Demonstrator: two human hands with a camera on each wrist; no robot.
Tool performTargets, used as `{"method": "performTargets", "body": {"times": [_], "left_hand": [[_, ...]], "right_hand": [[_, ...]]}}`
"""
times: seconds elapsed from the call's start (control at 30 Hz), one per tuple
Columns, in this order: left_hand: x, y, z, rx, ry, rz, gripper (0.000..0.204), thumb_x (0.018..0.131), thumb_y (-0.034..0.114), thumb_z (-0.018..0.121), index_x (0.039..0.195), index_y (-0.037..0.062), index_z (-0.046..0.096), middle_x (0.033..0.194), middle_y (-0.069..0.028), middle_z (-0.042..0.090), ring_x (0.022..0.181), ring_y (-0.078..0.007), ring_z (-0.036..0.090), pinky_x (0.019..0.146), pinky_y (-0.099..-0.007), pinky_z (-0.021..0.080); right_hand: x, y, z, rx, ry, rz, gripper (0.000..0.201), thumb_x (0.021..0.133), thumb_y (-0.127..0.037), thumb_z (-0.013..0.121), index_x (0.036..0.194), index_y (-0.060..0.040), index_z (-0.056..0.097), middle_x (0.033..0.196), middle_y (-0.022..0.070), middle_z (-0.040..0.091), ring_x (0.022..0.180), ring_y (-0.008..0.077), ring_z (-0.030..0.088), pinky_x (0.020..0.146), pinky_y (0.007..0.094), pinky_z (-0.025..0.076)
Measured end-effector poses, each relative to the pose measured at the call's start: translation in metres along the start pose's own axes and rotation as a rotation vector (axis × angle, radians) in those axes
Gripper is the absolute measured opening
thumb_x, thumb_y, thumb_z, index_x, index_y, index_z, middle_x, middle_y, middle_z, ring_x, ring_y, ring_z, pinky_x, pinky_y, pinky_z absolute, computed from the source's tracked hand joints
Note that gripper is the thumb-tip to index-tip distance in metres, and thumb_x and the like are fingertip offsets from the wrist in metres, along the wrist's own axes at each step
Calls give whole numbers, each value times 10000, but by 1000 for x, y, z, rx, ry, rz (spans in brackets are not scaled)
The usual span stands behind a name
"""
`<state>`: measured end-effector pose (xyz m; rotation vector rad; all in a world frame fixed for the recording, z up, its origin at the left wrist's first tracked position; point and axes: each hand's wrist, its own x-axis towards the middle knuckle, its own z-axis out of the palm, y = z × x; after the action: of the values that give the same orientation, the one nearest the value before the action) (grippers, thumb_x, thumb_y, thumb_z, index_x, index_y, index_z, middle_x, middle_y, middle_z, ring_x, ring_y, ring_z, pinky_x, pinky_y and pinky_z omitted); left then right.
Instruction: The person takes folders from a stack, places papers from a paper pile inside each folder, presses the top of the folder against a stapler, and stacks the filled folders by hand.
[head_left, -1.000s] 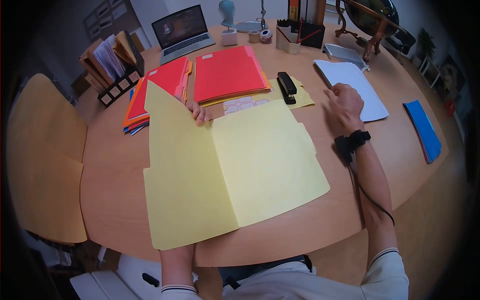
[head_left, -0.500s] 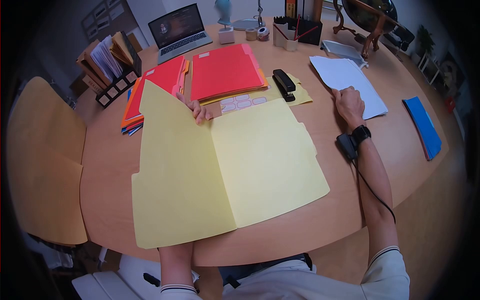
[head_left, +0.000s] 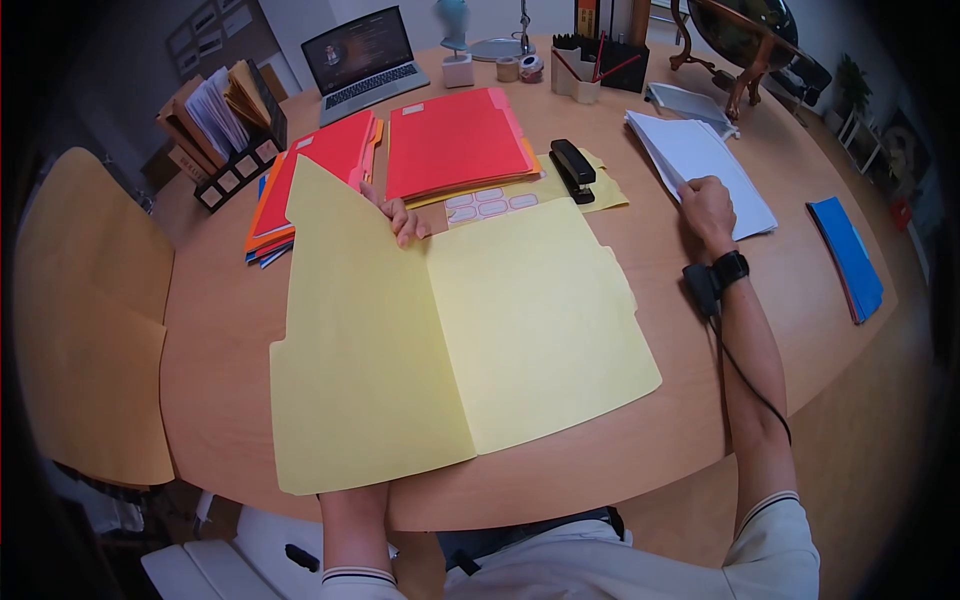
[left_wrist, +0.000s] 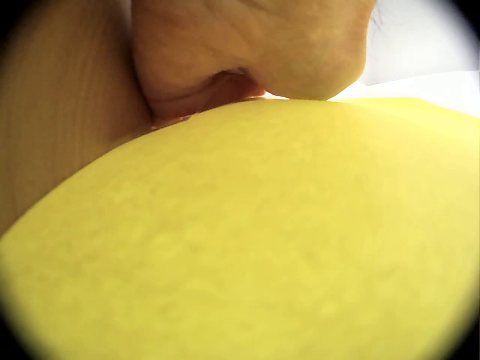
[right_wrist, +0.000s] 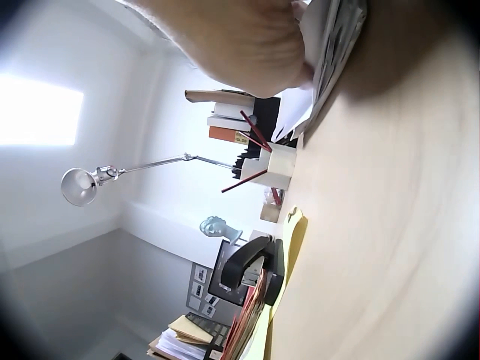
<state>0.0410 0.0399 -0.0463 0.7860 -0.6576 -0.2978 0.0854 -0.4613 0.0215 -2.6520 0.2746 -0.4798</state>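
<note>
A yellow folder lies spread open in the head view, its left flap raised and tilted. My left hand holds it near the top of the fold, fingertips showing over the edge and the rest behind the flap. The left wrist view shows the yellow sheet filling the lower part, below the hand. My right hand, its fingers curled, grips the left edge of a stack of white paper. In the right wrist view the hand is at the paper stack, whose edge is lifted slightly.
Red folders in two piles lie beyond the yellow one, with a black stapler and label sheet nearby. A laptop, file holder, pen holder and grey tray stand behind. Blue folders lie far right.
My right hand has come down onto the paper stack and taken hold of its edge, where the sheets now part a little. The folder's left flap has swung outward to the left; my left hand keeps its hold.
</note>
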Motion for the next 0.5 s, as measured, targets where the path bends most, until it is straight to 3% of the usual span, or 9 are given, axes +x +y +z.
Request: {"method": "performTargets", "body": {"times": [0.13, 0.23, 0.37, 0.43, 0.5], "left_hand": [[1, 1, -6, -17, -31, -30, 895, 1029, 697, 57, 696, 62, 593, 646, -97, 617, 870, -309, 611, 901, -399, 473], [0, 4, -6, 13, 5, -67, 909, 1023, 703, 45, 706, 59, 602, 653, -104, 625, 879, -309, 608, 908, -398, 466], [0, 3, -13, -2, -50, -70, 914, 1021, 706, 41, 711, 59, 607, 663, -105, 626, 883, -305, 605, 913, -391, 462], [-2, -1, -21, 1, -14, -26, 918, 1016, 710, 32, 715, 64, 611, 671, -103, 628, 905, -296, 600, 914, -386, 459], [5, 0, -21, -22, -96, -76, 912, 1019, 707, 38, 715, 66, 611, 675, -99, 627, 917, -294, 598, 917, -386, 459]], "right_hand": [[12, 11, 2, 199, 31, 121, 367, 904, -380, 676, 1020, -53, 795, 1029, 209, 752, 998, 388, 712, 900, 459, 527], [26, 26, 9, 347, 5, 82, 393, 924, -402, 659, 1024, -45, 792, 1019, 198, 756, 1001, 377, 712, 899, 447, 527], [19, 20, 7, 256, -13, 35, 466, 914, -460, 672, 1066, -33, 780, 1044, 191, 755, 1016, 374, 707, 908, 441, 528], [5, 5, 2, 159, -4, -51, 512, 850, -483, 744, 1101, -37, 771, 1061, 195, 750, 1019, 370, 704, 911, 431, 534], [4, 4, 3, 37, -4, -99, 548, 779, -472, 812, 1110, -38, 768, 1070, 205, 746, 1025, 367, 703, 915, 425, 537]]}}
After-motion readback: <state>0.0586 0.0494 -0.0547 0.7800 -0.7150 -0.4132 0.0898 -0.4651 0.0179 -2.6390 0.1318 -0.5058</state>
